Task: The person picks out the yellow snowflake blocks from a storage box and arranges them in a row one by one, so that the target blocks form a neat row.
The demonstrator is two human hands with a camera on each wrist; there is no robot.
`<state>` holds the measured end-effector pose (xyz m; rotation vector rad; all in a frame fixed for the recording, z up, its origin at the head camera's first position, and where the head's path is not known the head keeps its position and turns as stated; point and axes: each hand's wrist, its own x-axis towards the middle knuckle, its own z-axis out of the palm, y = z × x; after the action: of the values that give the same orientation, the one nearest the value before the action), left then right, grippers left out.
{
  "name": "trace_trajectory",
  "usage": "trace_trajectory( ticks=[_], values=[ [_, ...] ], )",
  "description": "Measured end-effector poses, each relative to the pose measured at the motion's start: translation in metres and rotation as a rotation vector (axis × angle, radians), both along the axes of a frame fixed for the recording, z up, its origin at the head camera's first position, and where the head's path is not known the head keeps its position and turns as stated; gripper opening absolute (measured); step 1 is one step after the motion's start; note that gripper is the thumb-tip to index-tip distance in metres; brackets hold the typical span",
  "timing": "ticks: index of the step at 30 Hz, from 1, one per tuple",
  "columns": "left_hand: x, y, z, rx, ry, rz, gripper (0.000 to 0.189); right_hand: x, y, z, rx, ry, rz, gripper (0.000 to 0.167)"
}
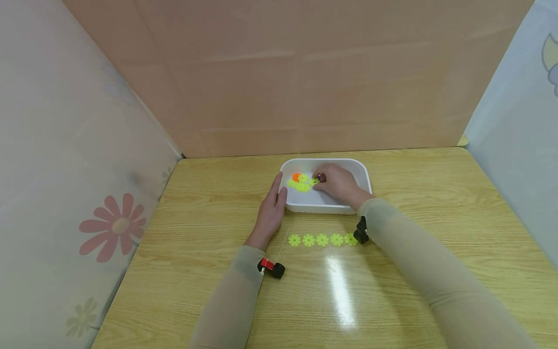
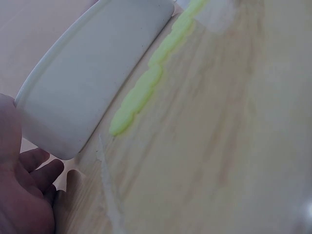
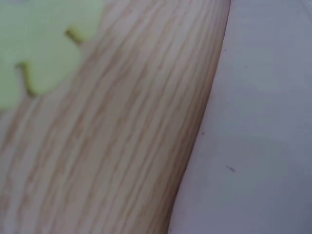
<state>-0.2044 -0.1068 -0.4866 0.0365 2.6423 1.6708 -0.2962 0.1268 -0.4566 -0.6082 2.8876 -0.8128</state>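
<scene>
Inside a white tray (image 1: 327, 209), my right hand (image 1: 337, 184) pinches a yellow-green notched disc (image 1: 314, 182) between thumb and fingers. A small dark purple patch (image 1: 321, 178) shows by those fingertips; its kind is unclear. More yellow-green discs (image 1: 302, 187) and an orange disc (image 1: 296, 177) lie in the tray's left part. My left hand (image 1: 271, 211) rests against the tray's left side, fingers fairly straight. In the left wrist view the left hand (image 2: 24, 190) is at the tray's corner. The right wrist view shows the tray wall (image 3: 258, 126) but no hand.
On the wooden table (image 1: 209, 232), a row of several yellow-green discs (image 1: 322, 240) lies in front of the tray, the rightmost partly behind the right wrist camera (image 1: 361, 231). A brown panel (image 1: 305, 87) stands behind the table. Patterned sheets (image 1: 65, 145) flank it.
</scene>
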Motion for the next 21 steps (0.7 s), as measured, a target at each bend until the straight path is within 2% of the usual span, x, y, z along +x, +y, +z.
trace_trajectory(
  ticks=[10,21],
  values=[
    [0.000,0.002,0.001,0.000,-0.009,0.005,0.056,0.009,0.005,0.012,-0.068,0.009,-0.022,0.036],
    [-0.002,0.004,0.000,0.007,-0.007,0.004,0.056,0.016,0.012,0.027,-0.052,0.035,-0.029,0.040]
  ],
)
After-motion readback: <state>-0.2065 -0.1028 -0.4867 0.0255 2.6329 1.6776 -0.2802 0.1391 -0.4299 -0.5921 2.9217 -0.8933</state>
